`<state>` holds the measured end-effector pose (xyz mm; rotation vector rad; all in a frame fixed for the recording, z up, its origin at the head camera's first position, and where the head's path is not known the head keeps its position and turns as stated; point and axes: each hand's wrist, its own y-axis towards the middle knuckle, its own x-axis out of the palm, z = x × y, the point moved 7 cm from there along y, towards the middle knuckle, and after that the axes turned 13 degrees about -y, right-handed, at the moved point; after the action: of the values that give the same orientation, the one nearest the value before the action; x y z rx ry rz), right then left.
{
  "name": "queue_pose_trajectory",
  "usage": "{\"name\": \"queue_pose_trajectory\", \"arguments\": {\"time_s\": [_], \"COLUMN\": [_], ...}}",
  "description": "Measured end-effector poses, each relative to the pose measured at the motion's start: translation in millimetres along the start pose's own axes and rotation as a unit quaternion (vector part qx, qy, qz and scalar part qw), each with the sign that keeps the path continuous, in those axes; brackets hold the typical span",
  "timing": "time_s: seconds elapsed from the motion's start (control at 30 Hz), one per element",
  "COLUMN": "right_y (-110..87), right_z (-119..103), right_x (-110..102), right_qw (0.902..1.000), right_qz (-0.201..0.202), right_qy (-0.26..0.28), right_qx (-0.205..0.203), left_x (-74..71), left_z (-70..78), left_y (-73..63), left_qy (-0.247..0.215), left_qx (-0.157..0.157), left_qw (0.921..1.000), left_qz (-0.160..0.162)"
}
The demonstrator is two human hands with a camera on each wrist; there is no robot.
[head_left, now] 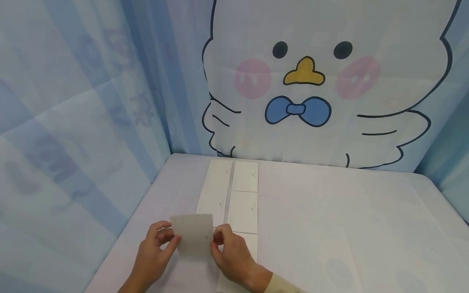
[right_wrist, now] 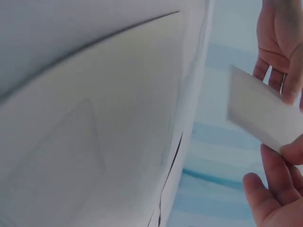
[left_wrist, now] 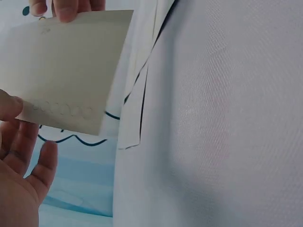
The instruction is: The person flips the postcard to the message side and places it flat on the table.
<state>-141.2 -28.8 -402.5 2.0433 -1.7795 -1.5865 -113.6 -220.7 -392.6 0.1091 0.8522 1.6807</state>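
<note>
A blank-looking whitish paper card (head_left: 193, 238) is held up between both hands over the near left of the table. My left hand (head_left: 154, 250) pinches its left edge with thumb and fingers. At the opposite edge, my right hand (head_left: 233, 254) grips it between thumb and curled fingers. In the left wrist view a faint row of loop-like marks runs along the edge of the card (left_wrist: 66, 71) near the left thumb. The right wrist view shows the card (right_wrist: 260, 111) tilted, away from the table surface.
Several white cards lie flat in two columns behind the hands, a left column (head_left: 216, 183) and a right column (head_left: 244, 211), with a narrow gap between them. The pale cloth-covered table (head_left: 348, 228) extends right. Curtains (head_left: 84, 122) and a printed cartoon backdrop (head_left: 307, 142) border it.
</note>
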Motion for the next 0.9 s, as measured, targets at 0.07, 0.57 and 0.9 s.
{"name": "queue_pose_trajectory", "arguments": {"time_s": [0.07,0.57,0.9], "right_y": [-0.1,1.6,0.9], "right_z": [-0.1,-0.7,6.0], "right_x": [-1.5,-2.9,5.3], "right_qw": [0.9998,0.9998,0.9955], "right_qz": [0.019,-0.014,-0.076], "right_qy": [0.004,0.016,0.040], "right_qx": [-0.007,0.000,0.040], "left_x": [1.2,5.0,7.8], "left_z": [0.1,0.4,-8.7], "left_y": [0.6,3.8,3.7], "left_qy": [-0.008,0.045,0.047], "left_qx": [-0.010,-0.038,-0.057], "left_qw": [0.9999,0.9982,0.9969], "left_qz": [0.002,-0.013,-0.027]}}
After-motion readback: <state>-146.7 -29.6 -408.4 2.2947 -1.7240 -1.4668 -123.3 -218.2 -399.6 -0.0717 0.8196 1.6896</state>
